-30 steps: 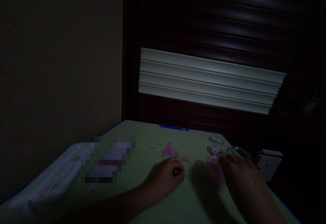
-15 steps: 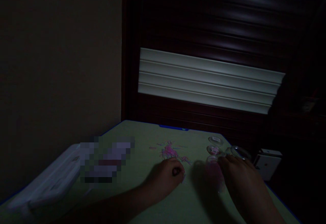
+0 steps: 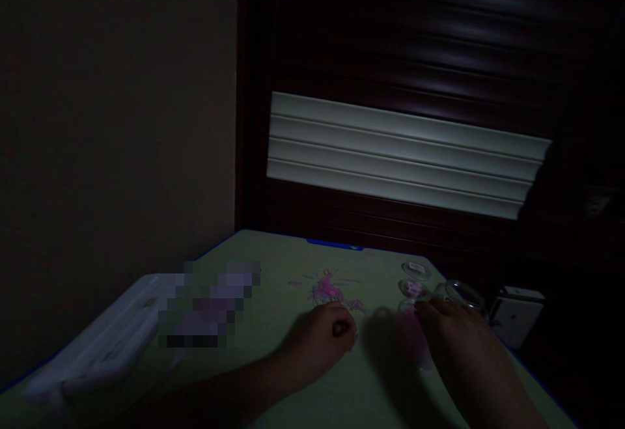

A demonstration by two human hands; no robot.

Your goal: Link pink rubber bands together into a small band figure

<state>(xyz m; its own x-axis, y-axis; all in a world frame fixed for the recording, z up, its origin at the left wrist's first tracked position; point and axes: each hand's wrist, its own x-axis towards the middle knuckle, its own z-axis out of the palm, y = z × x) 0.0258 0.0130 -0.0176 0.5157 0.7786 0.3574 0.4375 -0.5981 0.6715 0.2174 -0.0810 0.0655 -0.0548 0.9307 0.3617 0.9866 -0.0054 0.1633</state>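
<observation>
Little shifts in a second

The round clear plastic container with pink contents [image 3: 409, 336] sits on the pale green tabletop [image 3: 273, 253] by the right hand [image 3: 463, 344], fingers bent, grasp unclear. The left hand [image 3: 322, 338] curls near loose pink strands [image 3: 326, 287], its hold hidden. Both hands barely moved, suggesting steady work.

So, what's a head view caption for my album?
Left hand by thin pink strands, right hand at a clear container of something pink.

Bare left hand [image 3: 325, 331], slim bare forearm [image 3: 249, 383] narrowing at the wrist [image 3: 289, 364], bare right hand [image 3: 459, 344] with a broad back, slender fingers [image 3: 430, 312], finer details lost in dimness
</observation>
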